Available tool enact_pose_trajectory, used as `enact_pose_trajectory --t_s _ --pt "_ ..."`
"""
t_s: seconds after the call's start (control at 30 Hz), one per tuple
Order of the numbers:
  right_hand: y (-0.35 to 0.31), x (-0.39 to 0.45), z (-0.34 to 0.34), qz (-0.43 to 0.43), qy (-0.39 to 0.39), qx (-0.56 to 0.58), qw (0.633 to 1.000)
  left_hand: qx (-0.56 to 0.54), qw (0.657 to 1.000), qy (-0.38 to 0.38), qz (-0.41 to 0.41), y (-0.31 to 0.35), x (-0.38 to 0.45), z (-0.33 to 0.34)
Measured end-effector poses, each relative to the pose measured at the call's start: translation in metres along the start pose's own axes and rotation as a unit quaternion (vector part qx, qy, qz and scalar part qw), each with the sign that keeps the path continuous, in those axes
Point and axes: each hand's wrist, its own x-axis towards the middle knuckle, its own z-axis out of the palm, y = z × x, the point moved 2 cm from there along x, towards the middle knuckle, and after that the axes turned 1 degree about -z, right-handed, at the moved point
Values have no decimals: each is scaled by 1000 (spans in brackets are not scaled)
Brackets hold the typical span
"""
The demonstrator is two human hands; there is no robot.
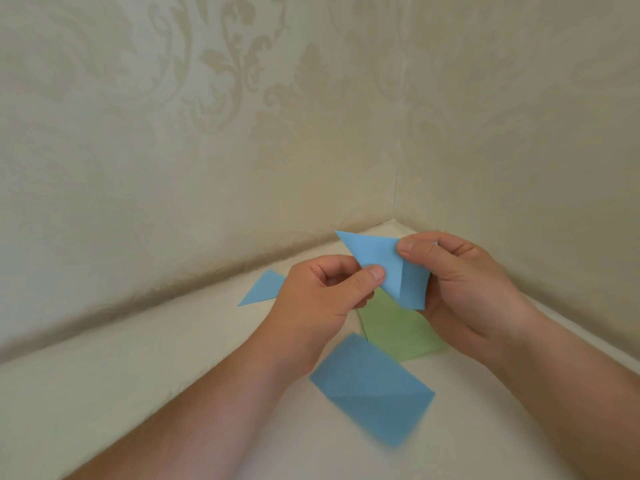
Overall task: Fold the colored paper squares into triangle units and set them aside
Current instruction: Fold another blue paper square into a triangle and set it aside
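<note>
Two bare hands hold a partly folded blue paper [381, 265] in the air above a pale tabletop [173, 375], near its far corner where two damask-papered walls [242, 116] meet. The left hand [318, 299] pinches the paper's lower left edge between thumb and curled fingers; the right hand [464, 282] grips its right side, thumb on top and fingers curled behind. One point of the paper juts up and to the left. Directly beneath the hands a green paper square [398, 330] lies flat, its near corner overlapped by a blue paper square [374, 393] bearing a diagonal crease. A finished blue triangle unit [261, 289] rests to the left, close to the table's far edge, partly hidden behind the left hand.
</note>
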Motion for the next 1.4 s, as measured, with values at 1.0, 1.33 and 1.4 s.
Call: enact_pose_trajectory --t_s 1.0,1.33,1.4 --pt "-1 1 0 12 6 11 1000 79 996 -34 9 -2 -1 0" --pt "-2 0 0 17 10 9 1000 136 987 -81 3 -7 -4 1" --pt "-2 0 0 18 11 8 1000 137 987 -86 2 -5 -4 1"
